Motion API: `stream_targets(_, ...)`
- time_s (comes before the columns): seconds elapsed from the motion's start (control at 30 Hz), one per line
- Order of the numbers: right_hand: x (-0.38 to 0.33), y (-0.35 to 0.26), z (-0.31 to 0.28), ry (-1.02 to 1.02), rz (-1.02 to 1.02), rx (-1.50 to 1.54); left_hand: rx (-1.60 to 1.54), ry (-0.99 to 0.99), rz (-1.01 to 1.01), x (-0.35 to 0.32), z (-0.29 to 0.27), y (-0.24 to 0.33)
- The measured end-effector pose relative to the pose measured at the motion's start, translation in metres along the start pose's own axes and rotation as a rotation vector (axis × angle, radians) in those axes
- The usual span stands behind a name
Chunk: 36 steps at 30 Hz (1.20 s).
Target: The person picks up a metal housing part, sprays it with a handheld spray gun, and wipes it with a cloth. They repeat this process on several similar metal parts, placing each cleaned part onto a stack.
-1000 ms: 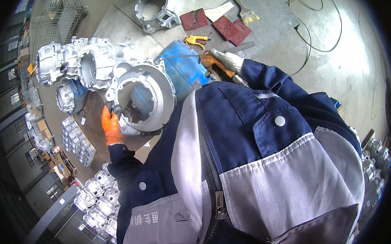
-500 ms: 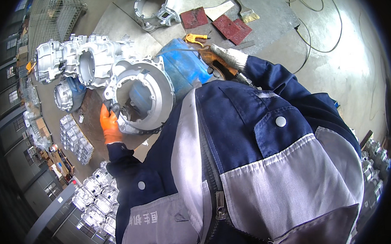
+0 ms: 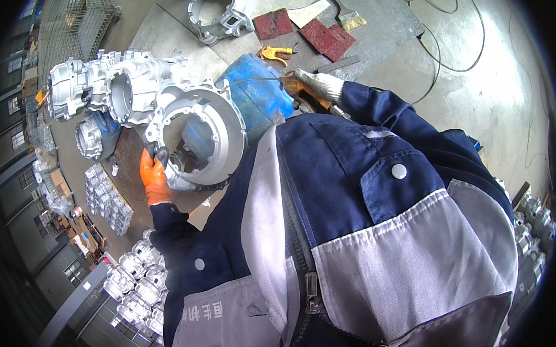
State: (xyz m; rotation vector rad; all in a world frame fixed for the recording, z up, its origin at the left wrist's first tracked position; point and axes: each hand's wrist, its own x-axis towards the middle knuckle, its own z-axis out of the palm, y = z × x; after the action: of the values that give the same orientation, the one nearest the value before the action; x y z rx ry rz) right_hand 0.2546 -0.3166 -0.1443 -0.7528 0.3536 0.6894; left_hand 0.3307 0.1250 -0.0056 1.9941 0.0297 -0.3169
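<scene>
While my left hand point(image 3: 155, 175) grips the housing point(image 3: 230, 129), my right hand point(image 3: 321, 85), clasping the tool point(image 3: 296, 86), has dipped slightly toward six o'clock.

The casting point(image 3: 232, 120) lies left of the tool point(image 3: 308, 93) (container point(image 3: 258, 86) between).

Short row of pale printed characters point(image 3: 203, 311) on the grey chest panel point(image 3: 233, 336) of the jacket point(image 3: 347, 170).

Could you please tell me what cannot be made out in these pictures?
In the head view:
Lower end of the orange tool in the right hand: hidden by the jacket.
Part of the blue drum: hidden by the metal housing.
Upper housing: cut off by the top edge.
Stacked castings at left: too small for detail.
</scene>
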Motion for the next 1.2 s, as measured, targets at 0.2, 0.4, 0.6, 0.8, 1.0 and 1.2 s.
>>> stream_targets(0.2,-0.003,-0.004,0.007,0.078,-0.104,0.157,-0.012,0.008,0.016,-0.002,0.003,0.001)
stream_targets(0.4,0.011,0.0,-0.006,0.038,0.001,0.107,-0.041,0.011,0.075,0.0,0.001,-0.003)
stream_targets(0.6,0.005,0.001,-0.001,0.011,-0.036,0.109,0.025,-0.02,0.024,0.002,-0.004,-0.003)
stream_targets(0.8,-0.01,0.001,0.005,0.037,-0.057,0.23,0.01,-0.004,0.015,0.002,-0.004,-0.006)
stream_targets(1.0,-0.008,0.001,0.008,0.066,-0.019,0.136,0.033,-0.003,0.028,0.003,-0.005,-0.005)
stream_targets(1.2,-0.017,-0.002,0.015,0.092,-0.019,0.162,0.046,-0.004,0.03,0.003,-0.005,-0.004)
